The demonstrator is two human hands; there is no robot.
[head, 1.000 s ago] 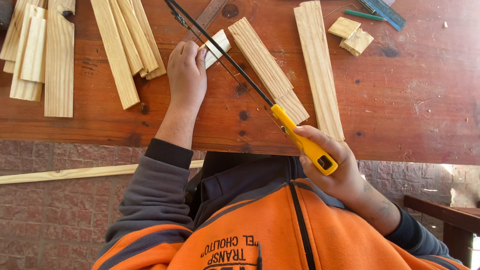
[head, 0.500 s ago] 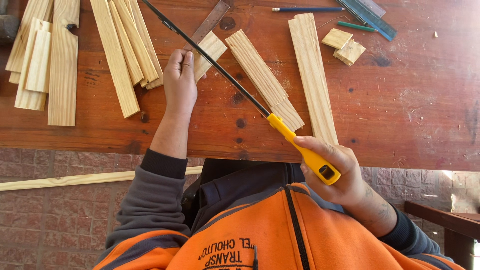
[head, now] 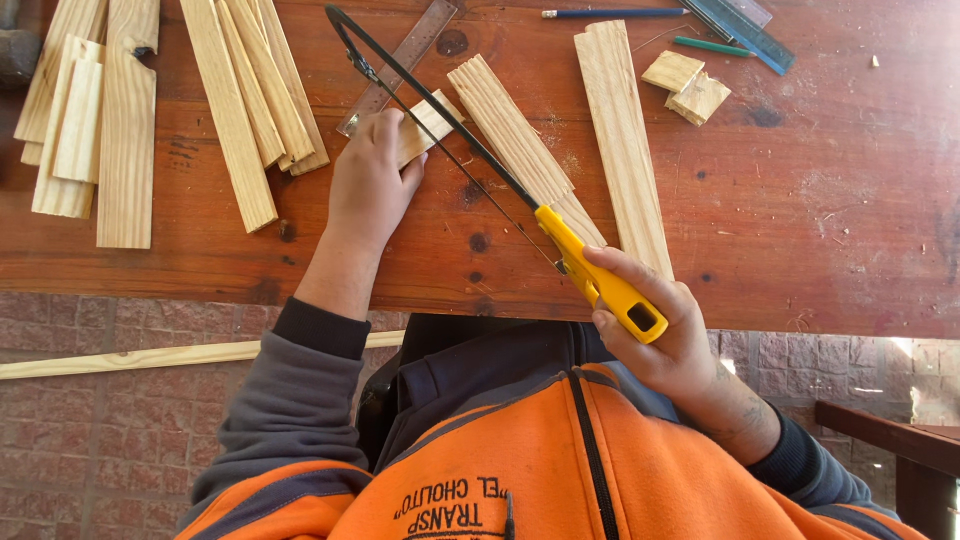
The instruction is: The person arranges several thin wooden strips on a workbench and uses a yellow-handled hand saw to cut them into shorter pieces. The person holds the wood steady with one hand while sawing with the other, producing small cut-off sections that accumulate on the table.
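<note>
Right hand [head: 655,330] is closed around the yellow handle of a small saw [head: 470,165], just off the near edge of the bench [head: 820,230], so the handle hangs over that edge while the black frame runs diagonally toward the far edge. Left hand [head: 370,185] lies flat near the middle of the bench, fingers pressing down on a short wood piece [head: 425,125], which lies tilted under the saw's thin blade; the blade crosses its right end. A metal ruler [head: 400,60] lies slanted just beyond that piece, partly under the saw frame. Just right of the saw lies a grooved strip [head: 510,135], and beside it a longer plank [head: 625,130] reaching toward the near edge. Toward the far left corner several wood strips [head: 250,100] lie fanned out, with more boards [head: 95,130] stacked at the left edge. Near the far right corner sit two small wood blocks [head: 685,85], touching each other, with a blue pencil [head: 610,13] and a green pencil [head: 710,45] close by.
</note>
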